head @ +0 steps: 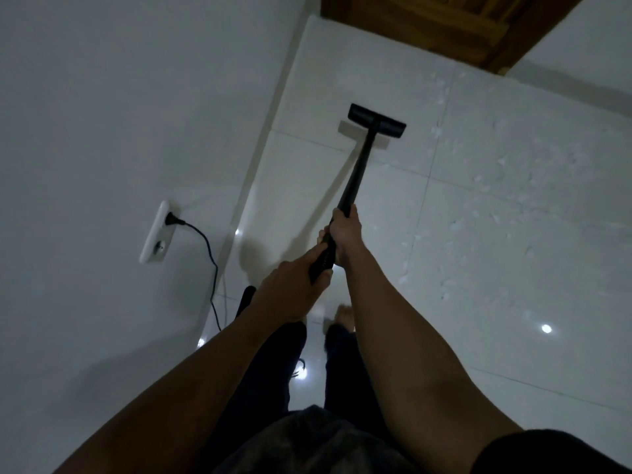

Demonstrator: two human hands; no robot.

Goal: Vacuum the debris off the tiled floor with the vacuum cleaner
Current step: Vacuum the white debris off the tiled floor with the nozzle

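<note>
Black vacuum wand (357,172) slants forward, head (376,121) flat on tiled floor (478,336). Both arms outstretched: right hand (345,234) ahead, left hand (290,289) just behind, fingers (316,251) of both curled round wand. White debris (496,200) scattered right of head.

Plenty of open tiled floor (513,371) to the right of the vacuum cleaner (356,172), just scattered white debris (496,217) across it. On the left the wall (102,114) crowds in close, a power cord (215,268) dangling along it, and the wooden door (444,29) shuts off the far end.
</note>
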